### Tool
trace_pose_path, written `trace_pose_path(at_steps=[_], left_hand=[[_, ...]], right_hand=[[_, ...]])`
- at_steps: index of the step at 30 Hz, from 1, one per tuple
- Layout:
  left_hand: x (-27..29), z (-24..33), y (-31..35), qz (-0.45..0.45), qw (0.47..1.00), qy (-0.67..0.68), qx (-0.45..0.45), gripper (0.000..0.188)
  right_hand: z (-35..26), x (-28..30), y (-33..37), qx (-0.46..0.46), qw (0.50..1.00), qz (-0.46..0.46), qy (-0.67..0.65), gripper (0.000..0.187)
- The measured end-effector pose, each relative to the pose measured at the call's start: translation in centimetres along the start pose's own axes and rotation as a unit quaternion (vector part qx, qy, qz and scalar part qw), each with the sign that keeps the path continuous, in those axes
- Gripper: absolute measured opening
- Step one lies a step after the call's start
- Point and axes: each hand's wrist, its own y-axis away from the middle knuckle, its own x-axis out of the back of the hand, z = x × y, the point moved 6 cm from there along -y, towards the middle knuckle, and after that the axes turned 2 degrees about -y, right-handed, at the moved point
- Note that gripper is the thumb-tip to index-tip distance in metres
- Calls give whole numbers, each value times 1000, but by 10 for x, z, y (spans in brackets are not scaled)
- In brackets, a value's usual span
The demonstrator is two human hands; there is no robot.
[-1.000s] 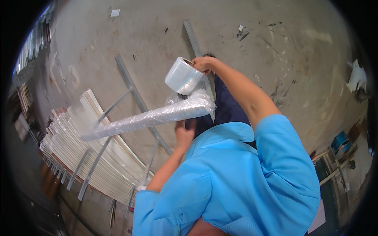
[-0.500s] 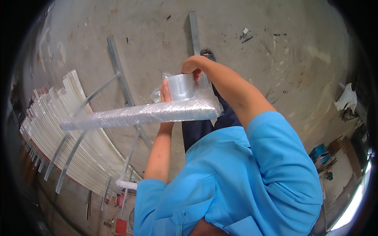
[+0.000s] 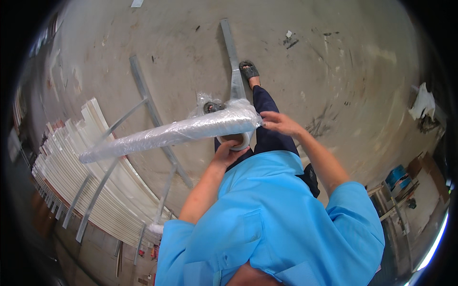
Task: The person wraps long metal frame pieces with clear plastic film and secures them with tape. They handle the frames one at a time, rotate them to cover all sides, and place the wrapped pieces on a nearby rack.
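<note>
A long bundle (image 3: 176, 132) wrapped in clear plastic film stretches across in front of my body. Its near-body end is thickly covered, and loose film (image 3: 202, 99) sticks up behind it. Just below that end, my left hand (image 3: 228, 153) grips a roll of stretch film (image 3: 246, 141); the roll's brown core faces up toward me. My right hand (image 3: 281, 124) is beside the bundle's right end, fingers stretched out toward the film, with nothing held in them. Whether its fingertips touch the film is hard to tell.
Grey metal bars (image 3: 150, 102) of a rack support the bundle, with another bar (image 3: 228, 43) reaching ahead past my sandalled foot (image 3: 249, 70). Many long white strips (image 3: 90, 186) lie stacked on the left. A white crumpled sheet (image 3: 423, 102) and a blue box (image 3: 397, 176) are at the right.
The film roll has passed from behind the bundle to its near side, now in my left hand. My right hand has come off the roll and moved right, to the bundle's end.
</note>
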Motion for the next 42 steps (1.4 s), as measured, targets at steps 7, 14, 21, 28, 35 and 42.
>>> trace_pose_path(at_steps=[7,14,21,28,35,42], left_hand=[[-26,-48,-12,-116,970,114,182,42],[-47,-6,42,191,851,-465,-154,68],[-137,33,119,86,453,-690,-558,60],[-195,35,145,-48,307,-671,-673,48],[-224,117,157,68,387,-634,-666,38],[-185,204,122,225,578,-534,-574,28]], right_hand=[[20,-19,-4,4,987,19,-159,67],[-5,-15,18,43,992,-13,-116,50],[-38,-2,61,44,992,-75,-95,46],[-117,11,97,86,981,-141,-98,51],[-194,18,55,123,957,-173,-196,78],[-233,-15,-43,97,943,-151,-281,68]])
